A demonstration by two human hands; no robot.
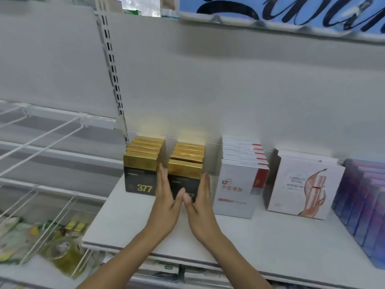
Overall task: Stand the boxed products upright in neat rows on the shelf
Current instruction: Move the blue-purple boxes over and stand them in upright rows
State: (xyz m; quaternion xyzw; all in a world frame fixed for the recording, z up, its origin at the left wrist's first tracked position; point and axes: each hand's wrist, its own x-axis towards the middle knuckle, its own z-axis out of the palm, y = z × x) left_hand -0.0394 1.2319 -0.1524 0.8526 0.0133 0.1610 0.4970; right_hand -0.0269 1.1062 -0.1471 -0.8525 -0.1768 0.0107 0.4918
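Left hand [164,203] and right hand [201,202] flat, flanking black-gold box [184,180]; bare shelf [260,236] in front

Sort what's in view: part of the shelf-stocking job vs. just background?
Job:
- second black-and-gold row, flat left hand and right hand squaring its sides
- first black-and-gold row
- white-and-red boxes
- white boxes with pink art
- purple boxes
- shelf

Background:
- wire racks
- packets below
- blue sign

rows of upright black-and-gold cardboard boxes [140,174]: 2 | white-and-red box rows [239,184]: 1 | white-and-pink box rows [304,184]: 1 | purple box rows [362,205]: 1 | bare hands [166,205]: 2
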